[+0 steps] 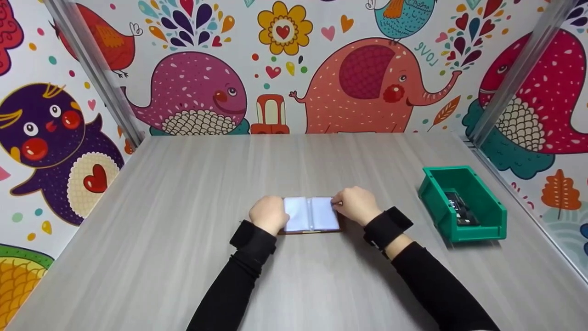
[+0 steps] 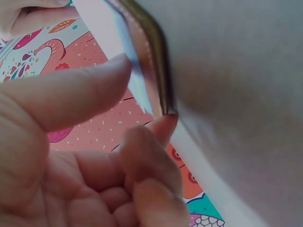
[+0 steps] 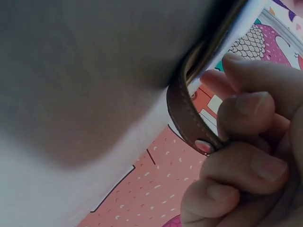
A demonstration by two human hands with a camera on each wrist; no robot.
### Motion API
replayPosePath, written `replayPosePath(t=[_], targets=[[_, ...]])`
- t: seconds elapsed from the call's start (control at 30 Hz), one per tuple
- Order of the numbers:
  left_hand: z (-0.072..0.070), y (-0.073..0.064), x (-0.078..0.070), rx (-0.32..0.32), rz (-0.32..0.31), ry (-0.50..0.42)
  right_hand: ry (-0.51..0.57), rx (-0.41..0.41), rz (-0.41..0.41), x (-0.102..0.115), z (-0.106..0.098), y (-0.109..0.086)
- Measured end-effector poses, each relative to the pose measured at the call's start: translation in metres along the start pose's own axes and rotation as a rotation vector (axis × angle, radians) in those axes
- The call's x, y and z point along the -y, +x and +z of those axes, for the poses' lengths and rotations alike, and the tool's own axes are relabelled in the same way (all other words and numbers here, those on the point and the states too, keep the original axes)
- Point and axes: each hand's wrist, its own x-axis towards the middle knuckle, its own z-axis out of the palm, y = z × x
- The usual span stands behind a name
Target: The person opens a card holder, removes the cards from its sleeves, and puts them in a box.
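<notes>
A small brown card holder [image 1: 297, 215] lies spread on the table, with whitish clear sleeves on both sides of its middle fold. At its left edge my left hand [image 1: 268, 214] pinches the cover and sleeves; the left wrist view has the thumb on the sleeves and a fingertip at the cover's corner. My right hand [image 1: 358, 205] holds the right edge near the upper corner, thumb and forefinger together. In the right wrist view a brown strap [image 3: 186, 111] with a round snap curves from the cover down to my curled right fingers.
To the right stands a green plastic bin [image 1: 480, 233] with several dark, flat items [image 1: 460, 209] inside. A wood-grain table [image 1: 183, 193] spreads around the hands. Walls with cartoon animals [image 1: 363, 92] and metal posts [image 1: 521, 73] border its back and sides.
</notes>
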Motion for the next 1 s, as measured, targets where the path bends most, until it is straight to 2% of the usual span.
replayPosePath(t=[0.17,0.3,0.47,1.0], targets=[[-0.001,0.0,0.0,-0.005,0.006,0.0,-0.033,-0.021,-0.024,0.003,0.001,0.001],[-0.001,0.0,0.0,0.001,0.001,-0.001,-0.055,-0.045,-0.074,0.005,0.002,0.001],[-0.001,-0.001,0.0,-0.015,0.015,0.001,-0.04,-0.052,-0.111,0.008,0.003,0.002],[-0.001,-0.002,0.0,0.002,-0.006,0.0,0.072,0.07,-0.091,0.02,0.004,0.008]])
